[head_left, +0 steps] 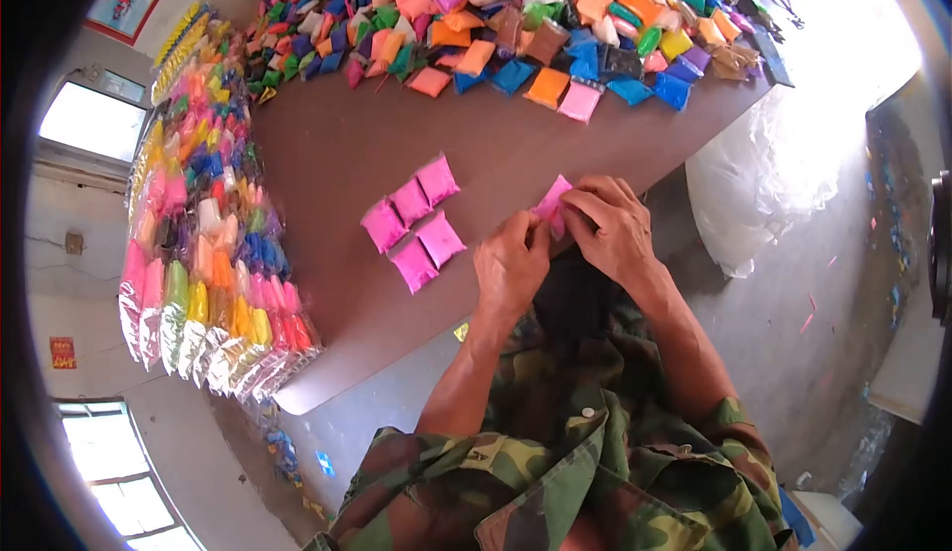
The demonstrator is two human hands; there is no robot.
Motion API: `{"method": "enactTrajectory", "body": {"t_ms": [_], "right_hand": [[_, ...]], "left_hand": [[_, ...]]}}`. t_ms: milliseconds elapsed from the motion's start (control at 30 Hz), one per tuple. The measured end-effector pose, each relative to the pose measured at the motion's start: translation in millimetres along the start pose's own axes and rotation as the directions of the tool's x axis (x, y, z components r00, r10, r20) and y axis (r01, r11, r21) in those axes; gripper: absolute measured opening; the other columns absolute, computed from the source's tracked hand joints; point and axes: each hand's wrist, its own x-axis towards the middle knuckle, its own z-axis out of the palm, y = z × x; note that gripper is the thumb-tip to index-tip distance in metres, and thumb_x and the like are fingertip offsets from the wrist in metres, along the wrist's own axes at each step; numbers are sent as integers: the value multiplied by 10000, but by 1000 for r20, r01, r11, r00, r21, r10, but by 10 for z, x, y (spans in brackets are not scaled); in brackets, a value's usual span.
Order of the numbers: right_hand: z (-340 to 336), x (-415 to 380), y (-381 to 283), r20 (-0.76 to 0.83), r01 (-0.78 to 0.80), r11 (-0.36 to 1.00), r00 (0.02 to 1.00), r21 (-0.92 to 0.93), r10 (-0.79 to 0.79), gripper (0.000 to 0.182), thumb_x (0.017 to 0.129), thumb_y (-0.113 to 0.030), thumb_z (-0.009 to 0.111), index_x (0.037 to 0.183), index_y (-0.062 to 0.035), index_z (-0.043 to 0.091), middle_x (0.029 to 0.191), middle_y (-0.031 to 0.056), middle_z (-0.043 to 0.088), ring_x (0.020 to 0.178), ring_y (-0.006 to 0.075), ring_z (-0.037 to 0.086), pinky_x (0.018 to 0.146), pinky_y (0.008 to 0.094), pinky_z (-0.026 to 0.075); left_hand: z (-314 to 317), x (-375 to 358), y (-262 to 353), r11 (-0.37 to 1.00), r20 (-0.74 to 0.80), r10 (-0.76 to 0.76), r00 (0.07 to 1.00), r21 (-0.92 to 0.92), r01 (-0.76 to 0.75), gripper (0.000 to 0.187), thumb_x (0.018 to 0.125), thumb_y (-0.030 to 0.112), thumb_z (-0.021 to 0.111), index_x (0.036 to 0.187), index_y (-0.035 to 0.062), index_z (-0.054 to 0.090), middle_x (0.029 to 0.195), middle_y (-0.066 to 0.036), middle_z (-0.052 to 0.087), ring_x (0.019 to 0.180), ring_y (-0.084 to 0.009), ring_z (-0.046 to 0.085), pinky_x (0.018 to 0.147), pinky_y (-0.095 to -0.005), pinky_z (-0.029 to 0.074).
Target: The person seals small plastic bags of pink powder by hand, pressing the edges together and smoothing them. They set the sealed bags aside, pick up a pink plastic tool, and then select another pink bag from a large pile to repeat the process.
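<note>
Near the table's front edge, my left hand (514,259) and my right hand (612,226) pinch one small pink packet (552,203) between their fingertips. The packet is tilted, and my fingers cover part of it. To the left of my hands, several more pink packets (410,201) lie flat on the brown table (327,154) in two short slanted rows. They look plump and glossy, like small sealed plastic bags.
A big heap of packets in many colours (546,45) covers the table's far side. Long clear bags of coloured packets (198,293) are stacked along the left edge. A large translucent plastic bag (739,184) stands on the floor beyond the right edge.
</note>
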Motion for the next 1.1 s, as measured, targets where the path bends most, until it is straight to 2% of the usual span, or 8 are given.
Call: {"method": "enactTrajectory", "body": {"t_ms": [133,367,567,667,767,867,967,1100], "right_hand": [[42,-93,-57,-9,-70,997,998,-21,69,202,799,-86,860,976,-109,765,1077,55,720,922,289,711,760,394,578],[75,-80,-42,-58,-69,997,996,-33,67,198,815,-120,857,988,-108,759,1144,62,734,927,296,726,757,388,585],[108,-75,-27,-32,-83,995,996,-47,81,235,812,-138,857,1034,-123,780,1157,58,723,951,286,734,773,385,593],[121,-85,-49,-36,-102,993,994,-66,100,255,799,-137,872,1037,-113,783,1135,59,723,972,286,740,797,382,600],[134,-84,-62,-48,-126,990,991,-70,123,261,789,-139,882,1029,-107,784,1119,61,722,978,283,742,808,381,603],[145,-109,-47,-79,-129,989,989,-70,123,235,792,-156,878,1003,-118,780,1110,54,711,966,276,737,785,377,595],[173,-103,-71,-89,-117,990,990,-72,111,224,792,-164,877,988,-119,777,1104,52,705,958,274,734,770,375,589],[188,-115,-58,-104,-109,990,990,-90,99,230,785,-180,884,980,-122,777,1087,45,704,971,274,728,752,374,584]], "left_hand": [[-22,140,-215,986,-41,54,998,162,-46,125,943,142,783,896,50,713,740,-158,709,635,-348,703,585,-451,513],[-113,191,24,998,-87,28,996,-61,-33,100,944,72,773,891,21,705,706,-137,688,576,-268,663,569,-403,491],[-2,222,-204,980,-14,70,997,188,-66,115,958,101,764,890,26,709,704,-140,685,576,-251,665,575,-399,492],[-118,369,-155,991,68,-47,997,127,38,170,968,153,742,860,42,674,686,-175,672,658,-398,694,610,-461,530],[-172,326,-51,995,14,-96,995,-9,96,170,961,140,738,843,43,664,704,-178,679,663,-399,691,609,-464,530],[-145,214,51,995,4,-44,999,-86,44,171,953,131,743,839,38,656,723,-173,687,662,-380,694,607,-454,529],[-27,119,-47,997,9,16,1000,70,-17,171,939,121,762,844,30,653,731,-162,692,652,-355,692,599,-440,526],[-24,223,-228,992,-17,12,1000,123,-10,154,950,119,762,872,8,690,683,-143,672,550,-213,625,568,-361,493]]}}
